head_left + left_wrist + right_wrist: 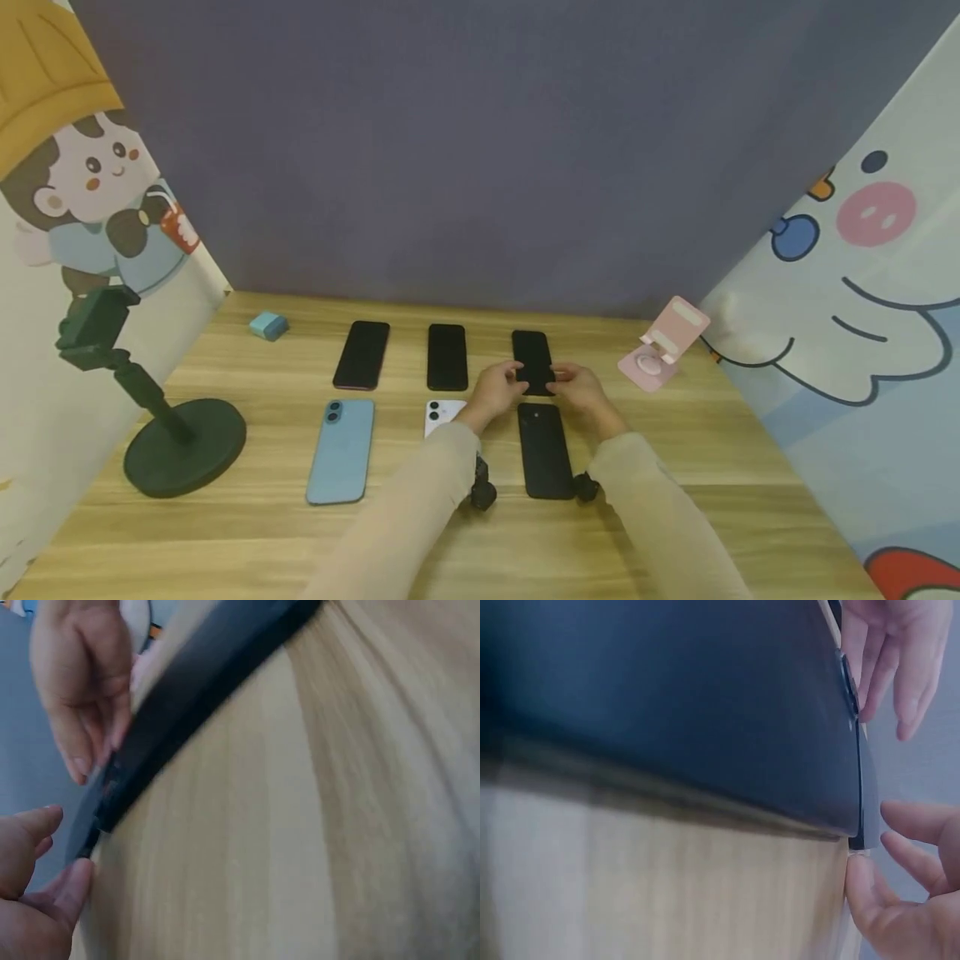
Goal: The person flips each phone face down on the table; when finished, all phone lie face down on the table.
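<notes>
Both hands touch a black phone (534, 362) lying at the right end of the back row. The left hand (493, 392) has its fingertips at the phone's left edge; the right hand (583, 390) meets the right edge. In the right wrist view, the right thumb (864, 885) sits by the phone's near corner, with the forefinger apart from it. Just in front lies another black phone (546, 452), which looms large and dark in the right wrist view. A white phone (442, 412) is partly hidden by the left forearm.
Two more dark phones (362, 355) (447, 357) lie in the back row, a light blue phone (341, 452) in front. A dark green phone stand (184, 446) and a small blue block (268, 325) are left; a pink folding stand (663, 343) is right. A grey panel (465, 167) rises behind.
</notes>
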`<action>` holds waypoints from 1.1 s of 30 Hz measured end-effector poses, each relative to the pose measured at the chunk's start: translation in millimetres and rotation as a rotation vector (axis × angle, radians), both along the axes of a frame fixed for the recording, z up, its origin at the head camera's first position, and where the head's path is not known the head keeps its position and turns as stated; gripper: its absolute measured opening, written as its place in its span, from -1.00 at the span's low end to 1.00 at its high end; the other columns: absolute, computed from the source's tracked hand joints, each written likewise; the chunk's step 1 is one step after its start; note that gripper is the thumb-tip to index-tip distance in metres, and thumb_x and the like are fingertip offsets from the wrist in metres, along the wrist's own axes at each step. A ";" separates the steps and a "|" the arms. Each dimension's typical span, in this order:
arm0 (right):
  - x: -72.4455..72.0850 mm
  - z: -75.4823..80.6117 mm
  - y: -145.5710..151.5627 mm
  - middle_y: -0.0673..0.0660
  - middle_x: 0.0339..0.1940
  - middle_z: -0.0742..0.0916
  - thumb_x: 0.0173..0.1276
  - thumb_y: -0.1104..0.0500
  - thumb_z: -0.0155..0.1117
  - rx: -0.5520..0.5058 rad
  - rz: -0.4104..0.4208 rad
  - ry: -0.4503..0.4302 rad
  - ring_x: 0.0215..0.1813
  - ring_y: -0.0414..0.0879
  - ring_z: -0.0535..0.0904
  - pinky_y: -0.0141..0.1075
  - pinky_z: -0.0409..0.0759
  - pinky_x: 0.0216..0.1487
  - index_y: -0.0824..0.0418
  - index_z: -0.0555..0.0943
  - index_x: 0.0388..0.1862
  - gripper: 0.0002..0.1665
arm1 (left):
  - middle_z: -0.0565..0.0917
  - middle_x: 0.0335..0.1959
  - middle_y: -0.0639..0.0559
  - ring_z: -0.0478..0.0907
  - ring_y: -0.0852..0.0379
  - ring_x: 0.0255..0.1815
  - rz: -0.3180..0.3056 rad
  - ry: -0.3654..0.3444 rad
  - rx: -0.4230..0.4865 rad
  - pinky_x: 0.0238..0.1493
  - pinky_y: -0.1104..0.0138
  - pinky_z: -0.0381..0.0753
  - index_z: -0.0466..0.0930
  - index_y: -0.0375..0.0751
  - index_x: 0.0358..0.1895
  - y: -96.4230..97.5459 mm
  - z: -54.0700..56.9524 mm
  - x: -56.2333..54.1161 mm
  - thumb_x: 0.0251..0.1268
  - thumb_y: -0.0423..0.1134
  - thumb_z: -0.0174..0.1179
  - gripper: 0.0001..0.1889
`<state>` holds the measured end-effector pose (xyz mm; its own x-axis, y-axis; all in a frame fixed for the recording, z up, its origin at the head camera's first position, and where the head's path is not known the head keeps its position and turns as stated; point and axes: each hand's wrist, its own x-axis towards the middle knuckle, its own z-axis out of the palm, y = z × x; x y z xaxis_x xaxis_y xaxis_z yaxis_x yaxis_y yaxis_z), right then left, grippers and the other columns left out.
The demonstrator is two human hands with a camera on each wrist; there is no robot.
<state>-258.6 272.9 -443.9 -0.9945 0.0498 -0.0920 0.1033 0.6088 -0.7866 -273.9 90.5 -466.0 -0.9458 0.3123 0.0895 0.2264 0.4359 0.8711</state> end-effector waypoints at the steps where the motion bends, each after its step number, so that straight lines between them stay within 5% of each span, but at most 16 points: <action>1: -0.6 -0.4 -0.4 0.53 0.10 0.56 0.29 0.34 0.30 0.001 -0.002 -0.001 0.13 0.36 0.50 0.00 0.56 0.07 0.48 0.46 0.24 -0.46 | 0.64 -0.12 -0.15 0.58 0.01 -0.14 0.000 0.007 -0.016 -0.09 0.20 0.59 0.54 -0.29 0.21 1.7 -1.5 -0.8 0.31 -0.31 0.28 -0.59; 11: -2.8 1.2 -2.9 0.52 0.20 0.51 0.23 0.49 0.25 -0.057 -0.012 -0.064 0.27 0.33 0.40 -0.03 0.48 0.19 0.53 0.47 0.22 -0.46 | 0.48 -0.28 -0.07 0.49 0.08 -0.28 -0.008 0.065 -0.161 -0.21 0.33 0.54 0.59 -0.39 0.11 7.8 -4.4 -3.0 0.28 -0.43 0.23 -0.67; 23: -7.9 2.9 -0.2 0.52 0.30 0.42 0.23 0.53 0.13 -0.160 -0.011 -0.110 0.34 0.30 0.33 -0.25 0.58 0.00 0.46 0.41 0.31 -0.39 | 0.57 -0.14 -0.20 0.57 -0.04 -0.12 0.041 0.050 -0.123 -0.04 0.24 0.57 0.62 -0.42 0.05 9.5 -2.5 -0.6 0.26 -0.47 0.20 -0.71; 28: -5.7 9.3 -1.2 0.55 0.33 0.36 0.28 0.54 0.05 -0.280 -0.038 -0.108 -0.11 0.05 0.62 -0.29 0.63 -0.15 0.46 0.37 0.35 -0.39 | 0.65 -0.06 -0.25 0.58 -0.09 0.02 0.042 0.064 -0.117 0.06 0.20 0.55 0.63 -0.43 0.03 12.2 -3.6 -2.5 0.26 -0.49 0.21 -0.73; 31: -4.0 15.4 -1.1 0.51 0.37 0.33 0.35 0.51 0.01 -0.372 -0.067 -0.121 -0.41 -0.18 0.50 -0.32 0.62 -0.24 0.42 0.36 0.38 -0.42 | 0.66 -0.04 -0.24 0.58 -0.08 0.04 0.035 0.066 -0.120 0.06 0.20 0.56 0.63 -0.43 0.02 15.6 -2.5 -2.7 0.27 -0.48 0.21 -0.73; 33: -3.0 18.9 -1.4 0.49 0.37 0.34 0.38 0.49 0.01 -0.413 -0.076 -0.124 -0.40 -0.20 0.49 -0.34 0.61 -0.22 0.40 0.34 0.39 -0.42 | 0.66 -0.02 -0.23 0.58 -0.08 0.07 0.032 0.068 -0.116 0.08 0.20 0.55 0.63 -0.43 0.02 17.2 -1.0 -1.4 0.28 -0.46 0.21 -0.74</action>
<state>-261.5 271.6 -425.0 -0.9697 0.0564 -0.2377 0.2443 0.2331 -0.9413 -275.2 107.7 -467.0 -0.9484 0.2939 0.1188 0.2674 0.5406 0.7976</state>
